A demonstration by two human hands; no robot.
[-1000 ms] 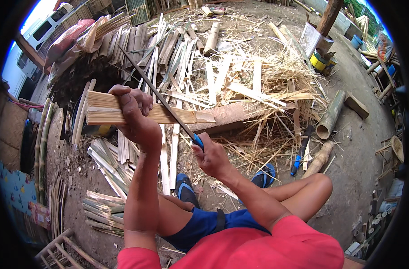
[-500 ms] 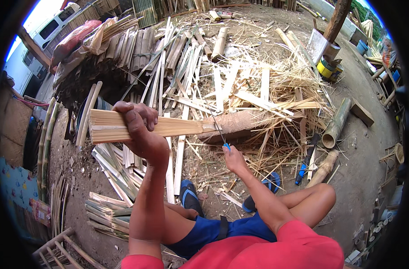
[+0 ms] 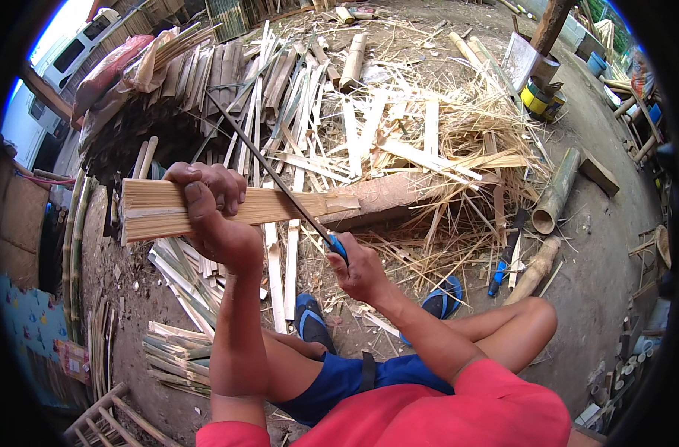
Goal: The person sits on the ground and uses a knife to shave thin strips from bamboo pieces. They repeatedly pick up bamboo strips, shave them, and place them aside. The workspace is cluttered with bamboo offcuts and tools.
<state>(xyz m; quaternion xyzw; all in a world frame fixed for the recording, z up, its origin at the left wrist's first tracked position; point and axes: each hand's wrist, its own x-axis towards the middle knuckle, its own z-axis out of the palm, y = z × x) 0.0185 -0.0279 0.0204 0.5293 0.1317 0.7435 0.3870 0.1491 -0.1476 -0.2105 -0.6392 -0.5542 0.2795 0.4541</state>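
Observation:
My left hand [image 3: 216, 216] is closed around a wide, flat piece of split bamboo [image 3: 149, 201], held level, fingers over its upper edge. The piece's narrower right end reaches the left end of a brown wooden block [image 3: 414, 195], apparently touching it. In my right hand [image 3: 363, 272] is the blue handle of a knife with a long, thin, dark blade [image 3: 254, 149]. The blade slants up and to the left, crossing the bamboo between my left hand and the block. Whether its edge touches the bamboo I cannot tell.
Bamboo shavings [image 3: 473, 127] heap behind the block. Split strips [image 3: 183, 357] lie at my left, with stacked bamboo pieces [image 3: 205, 78] farther back. On the right are a bamboo tube [image 3: 559, 197], a second blue-handled tool [image 3: 499, 272] and a yellow container [image 3: 534, 100].
My right hand has moved left and slightly toward me, and the knife has swung from the bamboo's far end across its middle. My left hand and the bamboo have shifted slightly left.

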